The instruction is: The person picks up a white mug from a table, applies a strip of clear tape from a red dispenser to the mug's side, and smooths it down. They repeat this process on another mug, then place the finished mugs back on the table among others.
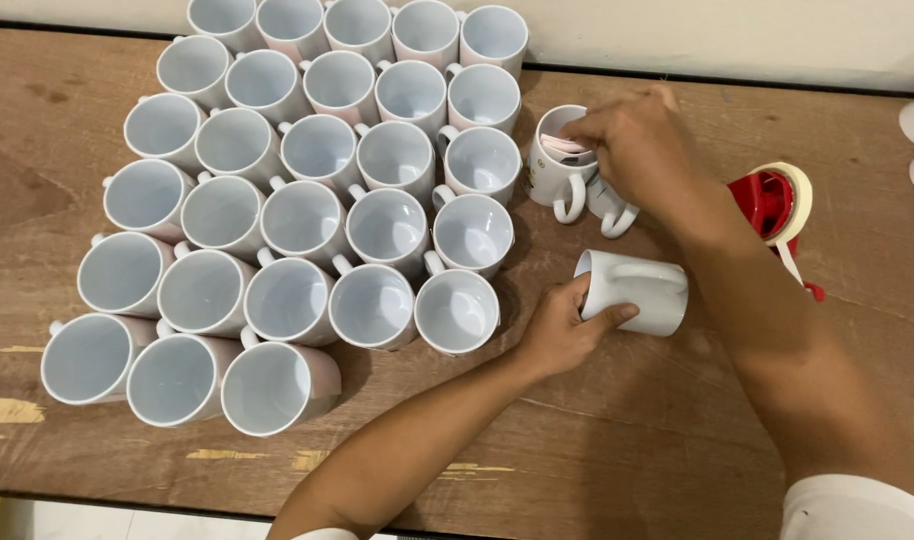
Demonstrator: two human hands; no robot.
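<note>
White mug on its side [637,290] lies near the desk [627,450] middle, long axis running left to right, mouth leftward, handle up; the left hand [562,330] grips its rim. Right hand [632,145] pinches pink paper [565,145] into an upright mug [557,165] toward the far edge. Judging by this, stuffing is underway; next calls for standing the lying mug up.

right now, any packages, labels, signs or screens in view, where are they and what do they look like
No packages, signs or screens show.
Printed mug: upright under the right hand, right of the mug rows; white, with dark marks on its side too small to make out.
Tape dispenser: right of that hand on the wooden table; red body, cream tape roll, no label visible.
Lying mug: in the left hand; plain white.
</note>
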